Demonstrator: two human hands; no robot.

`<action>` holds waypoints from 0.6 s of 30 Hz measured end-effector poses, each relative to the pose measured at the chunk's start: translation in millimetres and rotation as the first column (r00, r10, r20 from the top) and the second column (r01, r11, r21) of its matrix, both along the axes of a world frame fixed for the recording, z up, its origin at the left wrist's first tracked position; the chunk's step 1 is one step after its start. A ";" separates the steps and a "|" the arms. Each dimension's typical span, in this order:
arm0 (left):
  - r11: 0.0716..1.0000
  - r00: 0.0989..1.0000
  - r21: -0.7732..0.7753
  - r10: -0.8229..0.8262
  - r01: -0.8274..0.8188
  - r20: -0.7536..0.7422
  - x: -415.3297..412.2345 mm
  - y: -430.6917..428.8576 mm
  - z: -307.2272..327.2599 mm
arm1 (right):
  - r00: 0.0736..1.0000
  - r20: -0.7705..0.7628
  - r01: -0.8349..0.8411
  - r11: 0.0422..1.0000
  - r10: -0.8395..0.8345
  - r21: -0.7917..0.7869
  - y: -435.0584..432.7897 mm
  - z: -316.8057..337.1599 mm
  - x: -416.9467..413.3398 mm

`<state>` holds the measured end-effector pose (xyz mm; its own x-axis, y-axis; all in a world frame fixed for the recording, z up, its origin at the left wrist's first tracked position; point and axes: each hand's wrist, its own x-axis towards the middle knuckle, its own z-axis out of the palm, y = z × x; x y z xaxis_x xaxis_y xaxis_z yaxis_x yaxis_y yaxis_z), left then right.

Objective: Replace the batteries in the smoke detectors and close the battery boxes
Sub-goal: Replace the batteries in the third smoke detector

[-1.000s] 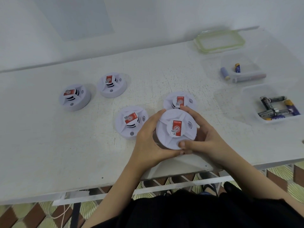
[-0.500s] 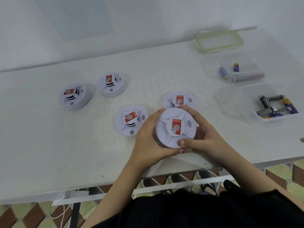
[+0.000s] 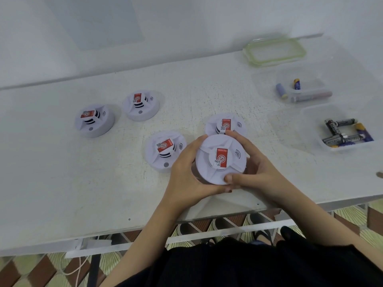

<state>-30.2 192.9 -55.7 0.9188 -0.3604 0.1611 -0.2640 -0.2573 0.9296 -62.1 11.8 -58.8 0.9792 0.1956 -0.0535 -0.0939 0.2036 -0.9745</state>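
Both hands, left hand (image 3: pixel 187 172) and right hand (image 3: pixel 256 172), grip one smoke detector (image 3: pixel 220 159) (label up) above the table (image 3: pixel 62 183) edge.

The white counter (image 3: pixel 62 183) is scuffed and speckled, and its far edge runs along a pale wall (image 3: pixel 196 23) bearing a greyer rectangular panel (image 3: pixel 93 21). Under its near edge a white crossbar (image 3: pixel 217 232) shows, over a floor (image 3: pixel 27 270) of brown-and-cream patterned tiles. A thin pale cable (image 3: pixel 77 269) hangs at the left. Black clothing (image 3: pixel 228 266) fills the bottom.
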 end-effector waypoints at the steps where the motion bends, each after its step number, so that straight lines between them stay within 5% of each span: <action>1: 1.000 1.000 0.004 -0.003 0.003 -0.004 0.0 0.5 0.0 | 1.000 -0.001 -0.001 1.000 0.001 -0.002 -0.5 0.5 -0.1; 18: 0.999 0.999 0.046 -0.025 0.024 0.037 1.7 2.2 -7.6 | 0.999 0.039 -0.003 0.999 0.005 -0.053 0.2 -0.9 -2.4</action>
<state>-28.6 195.2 -63.3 0.9032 -0.3904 0.1781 -0.3050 -0.2919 0.9065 -64.5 12.0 -59.7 0.9799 0.1977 -0.0253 -0.0559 0.1509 -0.9870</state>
